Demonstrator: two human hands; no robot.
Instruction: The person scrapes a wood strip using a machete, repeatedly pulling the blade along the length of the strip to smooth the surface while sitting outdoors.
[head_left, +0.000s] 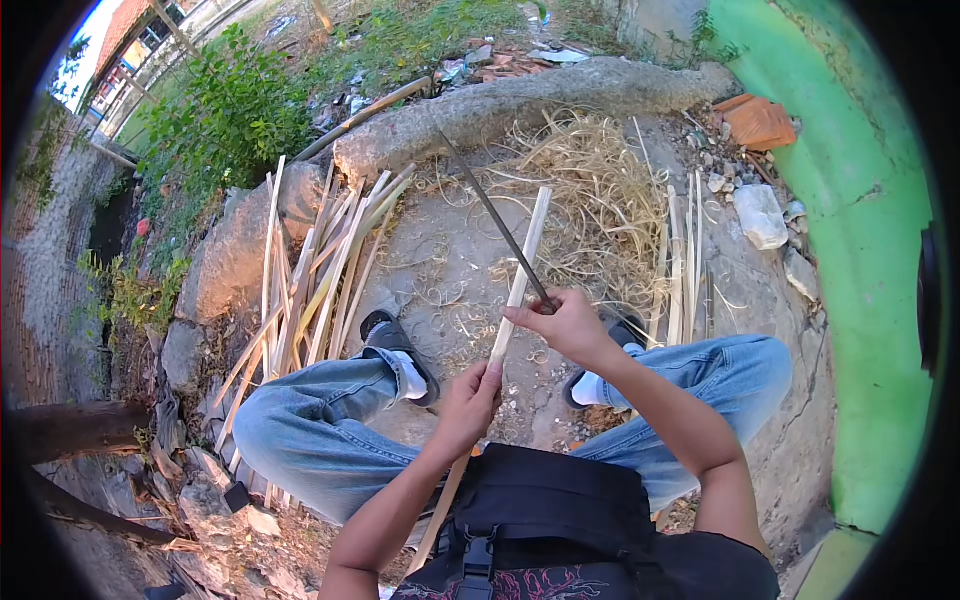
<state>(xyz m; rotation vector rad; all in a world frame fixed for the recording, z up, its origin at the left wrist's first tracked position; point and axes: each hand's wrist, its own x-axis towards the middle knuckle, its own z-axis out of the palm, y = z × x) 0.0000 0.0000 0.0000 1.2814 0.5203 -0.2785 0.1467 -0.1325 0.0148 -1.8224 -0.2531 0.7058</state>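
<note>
Nearest, a black bag with a buckle [565,505] lies across the seated person's lap, between the bent knees of blue jeans [320,430]. Just past it, the left hand [470,405] is closed around a long, pale wooden strip [533,230], which runs from six o'clock beside the bag up toward one o'clock. The right hand [570,327] grasps the near end of a slender dark blade [490,208] pointing to eleven o'clock; its thumb lies at the strip. Blade and strip cross beyond the fingers, though I cannot tell whether the edge bites into the wood. Dark sandals [400,350] over white socks flank the strip's line. At ten o'clock leans a bundle of split strips [325,270]; at two, a few more upright strips [677,265]. A heap of curly shavings [600,185] spreads at one. Farther, a white block [761,217] sits at two, near a green wall [870,250]. Beyond, a rough low kerb [530,95] curves across twelve, and a leafy bush [225,115] grows between ten and eleven.
</note>
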